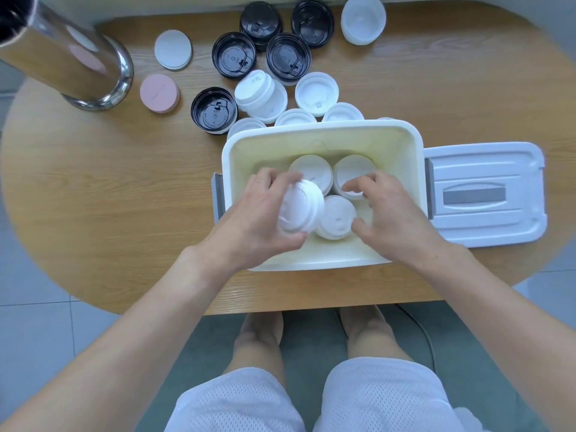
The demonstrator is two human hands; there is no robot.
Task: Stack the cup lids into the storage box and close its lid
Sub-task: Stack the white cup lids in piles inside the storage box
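Observation:
A cream storage box (321,137) stands open in the middle of the table. Inside it sit three stacks of white cup lids: one at the back left (311,171), one at the back right (352,173), one at the front (338,218). My left hand (258,216) grips a tilted stack of white lids (300,207) inside the box, at its left. My right hand (392,216) hovers over the box's right side, fingers curved, fingertips touching the back right stack. The box's white lid (486,194) lies flat on the table to the right of the box.
Behind the box lie more white lids (316,90) and several black lids (288,59). A pink disc (159,93) and a white disc (173,49) lie at the back left, beside a shiny metal column (78,63). A white cup stack (363,18) stands at the back.

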